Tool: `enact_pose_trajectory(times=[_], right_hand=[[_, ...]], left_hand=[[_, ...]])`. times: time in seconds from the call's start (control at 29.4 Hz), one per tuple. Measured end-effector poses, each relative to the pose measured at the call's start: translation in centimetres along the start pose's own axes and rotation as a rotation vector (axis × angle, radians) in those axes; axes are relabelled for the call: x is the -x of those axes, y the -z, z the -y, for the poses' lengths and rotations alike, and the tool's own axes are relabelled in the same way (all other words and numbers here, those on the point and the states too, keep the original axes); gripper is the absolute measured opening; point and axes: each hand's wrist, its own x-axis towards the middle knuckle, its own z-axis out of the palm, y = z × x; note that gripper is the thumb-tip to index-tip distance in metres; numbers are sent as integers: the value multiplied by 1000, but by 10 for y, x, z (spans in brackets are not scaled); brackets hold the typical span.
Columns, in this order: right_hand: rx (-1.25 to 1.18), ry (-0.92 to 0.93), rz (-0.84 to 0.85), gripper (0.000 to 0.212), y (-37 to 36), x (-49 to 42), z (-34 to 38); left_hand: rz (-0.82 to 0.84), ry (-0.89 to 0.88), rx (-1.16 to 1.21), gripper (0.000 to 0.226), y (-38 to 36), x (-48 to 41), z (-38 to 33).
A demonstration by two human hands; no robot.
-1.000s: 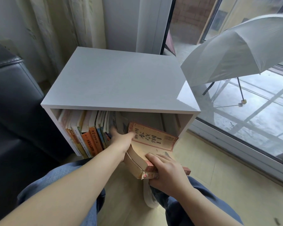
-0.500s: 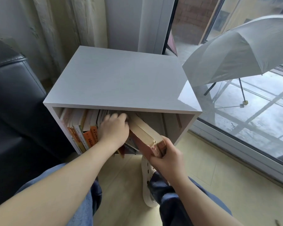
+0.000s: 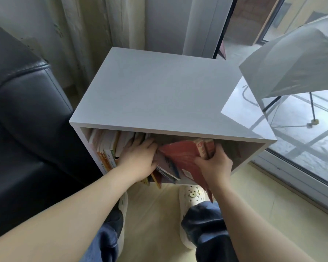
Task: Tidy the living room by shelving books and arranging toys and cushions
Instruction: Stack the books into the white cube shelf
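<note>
Head view, looking down on a white shelf box (image 3: pixel 159 87) that stands on the floor (image 3: pixel 153 214) with its open front toward the person. A black leather sofa (image 3: pixel 27 110) is just beside it on the left, and a glass door (image 3: pixel 311 148) is on the right. A pale curtain (image 3: pixel 80 25) hangs behind the box.

Upright books (image 3: pixel 106 148) fill the left part of the opening. The left hand (image 3: pixel 138 159) reaches into the opening with its fingers laid flat against these books, pressing on them and grasping nothing. A few thin books (image 3: pixel 167 171) lean at a slant just below and to the right of this hand.

The right hand (image 3: pixel 214 165) grips a red book (image 3: pixel 180 154), its thumb across the red cover and its fingers curled round the book's far side. The red book is tilted. Its upper end is inside the opening, right of the middle, and its lower corner juts out past the box's front edge. It touches the leaning books on its left.

An open grey umbrella (image 3: pixel 292 59) lies beyond the glass. Two white shoes (image 3: pixel 191 195) and blue jeans (image 3: pixel 203 224) show below the arms.
</note>
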Motion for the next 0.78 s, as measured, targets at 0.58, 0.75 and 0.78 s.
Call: enact_pose_trajectory(times=[0.58, 0.75, 0.78], right_hand=[[7, -46, 300, 68, -88, -3, -32], [42, -26, 361, 66, -93, -2, -47], [36, -27, 374, 66, -94, -1, -49]], left_hand=[[-112, -83, 20, 87, -13, -8, 11], [-87, -50, 21, 82, -9, -9, 7], [-90, -33, 24, 84, -10, -10, 7]])
